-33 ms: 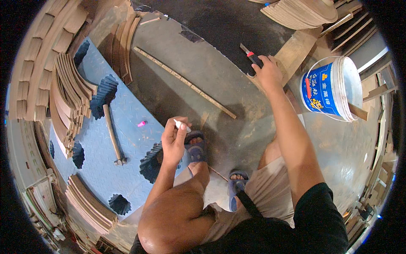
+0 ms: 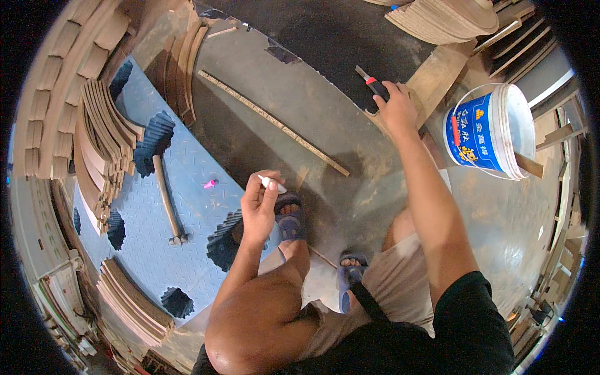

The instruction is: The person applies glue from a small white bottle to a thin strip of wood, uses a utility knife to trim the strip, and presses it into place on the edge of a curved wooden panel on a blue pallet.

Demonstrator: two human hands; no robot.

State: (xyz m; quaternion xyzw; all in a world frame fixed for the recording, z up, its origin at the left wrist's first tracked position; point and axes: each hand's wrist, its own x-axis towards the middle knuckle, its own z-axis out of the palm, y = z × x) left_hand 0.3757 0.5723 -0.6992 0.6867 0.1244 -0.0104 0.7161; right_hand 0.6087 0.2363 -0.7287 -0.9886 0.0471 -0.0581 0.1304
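Observation:
My right hand [image 2: 399, 111] is closed around a utility knife [image 2: 374, 85] with a red and black handle. Its blade points away to the upper left, over the edge of a black sheet [image 2: 319, 44]. Low over the floor by my left foot, my left hand [image 2: 256, 209] pinches a small white bottle-like thing [image 2: 272, 184], mostly covered by the fingers. A small pink piece like a cap [image 2: 210, 184] lies to its left on a blue textured sheet [image 2: 194, 159]. A hammer [image 2: 167, 203] rests on that same sheet.
Beyond my hands a long thin wooden strip [image 2: 275, 123] lies on the floor. Stacks of curved wooden pieces [image 2: 103, 144] stand at the left. At the right is a white and blue bucket [image 2: 484, 131], near a flat board [image 2: 440, 75]. Dark jagged patches [image 2: 155, 140] mark the blue sheet.
My left hand has shifted very slightly to the right, and the white thing in it has turned a little. My right hand and the knife look almost the same.

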